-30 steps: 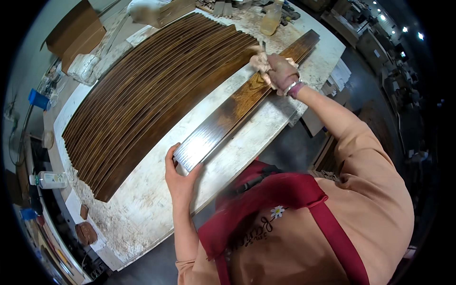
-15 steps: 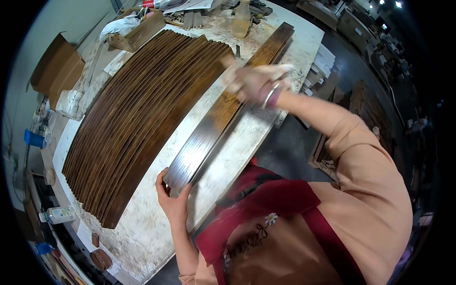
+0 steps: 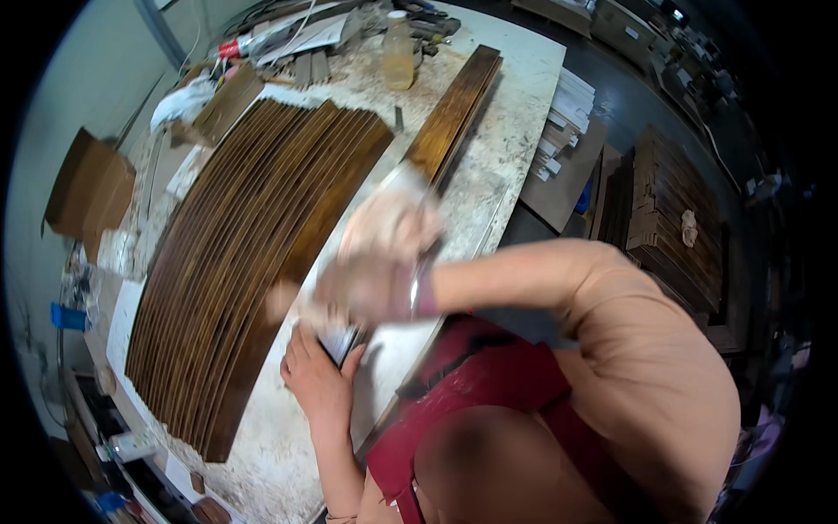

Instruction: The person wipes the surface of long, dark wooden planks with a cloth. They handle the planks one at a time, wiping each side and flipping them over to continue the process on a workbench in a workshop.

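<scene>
Yellowish liquid [image 3: 399, 73] partly fills a clear bottle [image 3: 397, 42] that I see near the far end of a stained wooden plank [image 3: 456, 112] lying on the white table [image 3: 517, 113]. A cardboard box [image 3: 230, 102] holds a crumpled white bag [image 3: 182, 102]. My left hand [image 3: 319, 381] grips the plank's near end; the right hand [image 3: 365, 284], blurred, clutches a pale cloth [image 3: 397, 220] over it.

- The white desk [image 3: 515, 113], smeared with brown stains, spreads beneath the left fingers [image 3: 307, 349].
- A long brown board [image 3: 456, 109] runs ahead and rightward from those fingers.
- Overlapping brown slats [image 3: 253, 262] lie just left and ahead of them.
- Well beyond the fingers stands a bottle of yellowish liquid [image 3: 399, 65], with a small dark strip [image 3: 399, 120] nearer.
</scene>
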Tool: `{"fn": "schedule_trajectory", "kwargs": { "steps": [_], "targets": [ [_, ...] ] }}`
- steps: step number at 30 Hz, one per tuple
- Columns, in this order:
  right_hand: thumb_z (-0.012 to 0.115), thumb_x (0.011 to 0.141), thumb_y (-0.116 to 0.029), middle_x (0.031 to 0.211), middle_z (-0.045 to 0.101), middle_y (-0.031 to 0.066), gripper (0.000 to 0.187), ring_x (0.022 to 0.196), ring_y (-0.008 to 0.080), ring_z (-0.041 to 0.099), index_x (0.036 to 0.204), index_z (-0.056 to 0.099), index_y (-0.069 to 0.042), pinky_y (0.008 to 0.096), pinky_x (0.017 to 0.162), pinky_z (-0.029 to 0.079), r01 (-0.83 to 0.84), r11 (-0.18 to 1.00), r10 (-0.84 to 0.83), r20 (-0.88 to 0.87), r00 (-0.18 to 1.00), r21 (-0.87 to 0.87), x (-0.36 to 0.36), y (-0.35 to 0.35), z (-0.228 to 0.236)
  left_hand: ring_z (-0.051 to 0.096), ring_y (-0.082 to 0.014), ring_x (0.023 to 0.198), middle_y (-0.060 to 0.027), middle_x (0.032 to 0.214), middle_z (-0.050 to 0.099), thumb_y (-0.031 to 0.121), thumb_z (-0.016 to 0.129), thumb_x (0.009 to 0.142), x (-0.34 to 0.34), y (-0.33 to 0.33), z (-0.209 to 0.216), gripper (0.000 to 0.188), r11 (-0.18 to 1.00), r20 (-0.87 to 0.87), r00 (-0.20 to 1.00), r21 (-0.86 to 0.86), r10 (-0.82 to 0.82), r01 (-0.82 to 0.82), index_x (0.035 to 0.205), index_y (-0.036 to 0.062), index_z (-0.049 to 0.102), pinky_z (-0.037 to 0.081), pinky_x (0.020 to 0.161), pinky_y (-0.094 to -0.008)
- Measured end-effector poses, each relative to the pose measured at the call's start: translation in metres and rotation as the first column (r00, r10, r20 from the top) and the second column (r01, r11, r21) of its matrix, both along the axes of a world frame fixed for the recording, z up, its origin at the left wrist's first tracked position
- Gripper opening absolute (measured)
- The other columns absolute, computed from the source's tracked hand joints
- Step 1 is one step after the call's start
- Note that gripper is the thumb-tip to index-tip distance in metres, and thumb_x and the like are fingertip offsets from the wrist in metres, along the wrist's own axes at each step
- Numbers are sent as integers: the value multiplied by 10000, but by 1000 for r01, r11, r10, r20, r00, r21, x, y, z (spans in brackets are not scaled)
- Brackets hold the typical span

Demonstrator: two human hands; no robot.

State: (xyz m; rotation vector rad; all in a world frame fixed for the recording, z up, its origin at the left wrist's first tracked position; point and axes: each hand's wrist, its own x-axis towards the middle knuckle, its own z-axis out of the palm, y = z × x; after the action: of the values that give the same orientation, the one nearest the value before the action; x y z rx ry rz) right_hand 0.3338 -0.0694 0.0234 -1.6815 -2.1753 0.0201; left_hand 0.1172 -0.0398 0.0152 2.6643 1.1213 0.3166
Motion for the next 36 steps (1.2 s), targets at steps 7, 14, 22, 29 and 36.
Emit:
{"fn": "schedule_trajectory", "kwargs": {
  "steps": [7,14,22,29,36],
  "targets": [
    [425,981,-304,827,641,71,308,669,176,625,947,608,-59,309,609,537,416,735,-674,-645,360,-535,290,-8,-29,539,-361,951,-170,1043,581,434,815,662,17,6,-3,790,999,-47,999,46,14,-12,1228,-22,505,411,835,-454],
    [443,976,-459,940,670,88,370,950,222,653,1091,609,-148,467,713,540,87,980,-128,-230,965,-179,180,1,-31,515,-419,962,-193,1030,557,477,811,602,0,9,-28,857,992,-16,1000,123,26,-24,1222,-26,501,404,841,-488],
    [397,1009,-210,778,665,121,328,672,192,674,1074,611,29,301,561,582,806,441,-897,-159,413,-396,471,-20,28,507,-452,1033,-229,1120,542,501,770,663,21,4,-1,852,986,-177,974,-61,142,-154,1269,-22,479,393,903,-513],
    [388,998,-365,995,666,78,385,903,143,643,1159,624,-107,290,769,549,238,860,-287,-41,957,-451,345,-14,15,516,-432,1172,-275,1250,555,441,796,727,26,3,4,801,982,-334,929,-48,158,-184,1295,-47,509,418,1009,-489],
    [507,953,-323,986,678,96,302,867,195,660,1075,633,-77,358,819,541,679,462,-886,-267,378,-570,562,-42,29,512,-444,1168,-284,1256,539,415,773,763,28,6,10,771,989,-312,942,-44,119,-140,1308,-48,486,415,1014,-485]
  ]
}}
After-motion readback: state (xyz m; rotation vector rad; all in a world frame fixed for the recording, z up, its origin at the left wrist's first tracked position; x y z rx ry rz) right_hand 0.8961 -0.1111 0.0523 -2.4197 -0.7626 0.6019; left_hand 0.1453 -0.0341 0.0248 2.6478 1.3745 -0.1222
